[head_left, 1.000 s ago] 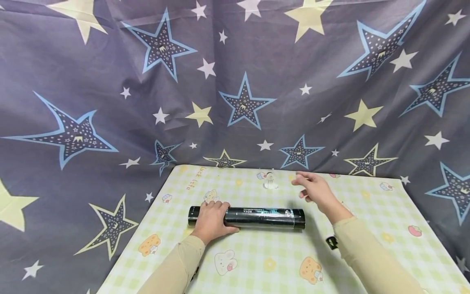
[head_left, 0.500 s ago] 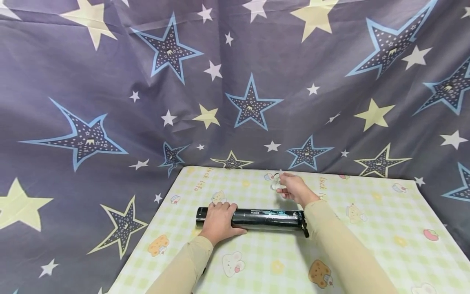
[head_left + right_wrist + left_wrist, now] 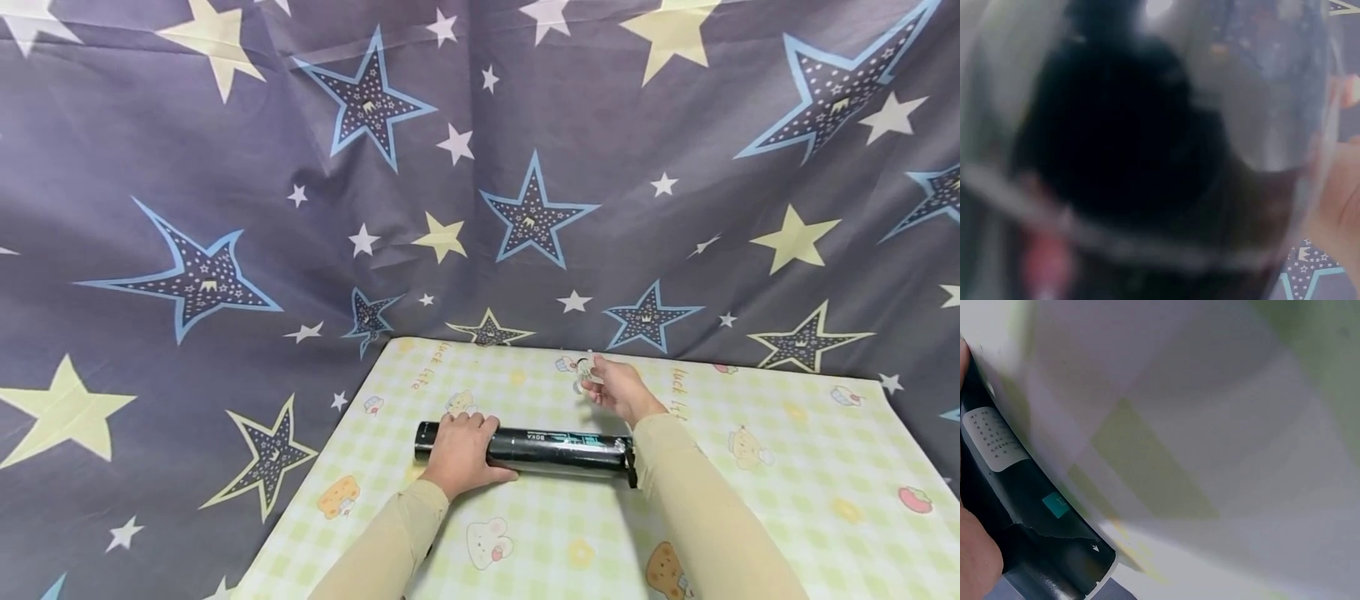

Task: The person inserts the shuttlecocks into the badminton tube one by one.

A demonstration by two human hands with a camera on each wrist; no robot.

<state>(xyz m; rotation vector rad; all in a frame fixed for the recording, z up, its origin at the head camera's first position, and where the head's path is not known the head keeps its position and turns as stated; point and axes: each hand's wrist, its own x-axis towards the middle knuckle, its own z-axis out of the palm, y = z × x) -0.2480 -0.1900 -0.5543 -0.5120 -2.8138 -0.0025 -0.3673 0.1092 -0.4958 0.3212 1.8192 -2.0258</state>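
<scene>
A black shuttlecock tube (image 3: 558,452) with blue and white print lies crosswise on the table. Over its left part rests my left hand (image 3: 462,454), fingers curled across the top and thumb along the near side. The left wrist view shows the tube's end (image 3: 1054,550) with a white label, and part of the hand at the edge. Beyond the tube, my right hand (image 3: 621,390) pinches a white shuttlecock (image 3: 582,375) between thumb and fingers near the table's back. The right wrist view is mostly a blurred dark round shape, with some of the right hand (image 3: 1341,194) at its edge.
A checked green and white cloth with cartoon prints covers the table (image 3: 555,517). Right behind its back edge hangs a dark curtain (image 3: 495,292) patterned with stars. A small black strap piece (image 3: 632,467) sits at the right wrist, overlapping the tube's right end.
My right hand has moved left and onto the shuttlecock, fingers now around it. The left hand stays on the tube. The whole head view has shifted slightly.
</scene>
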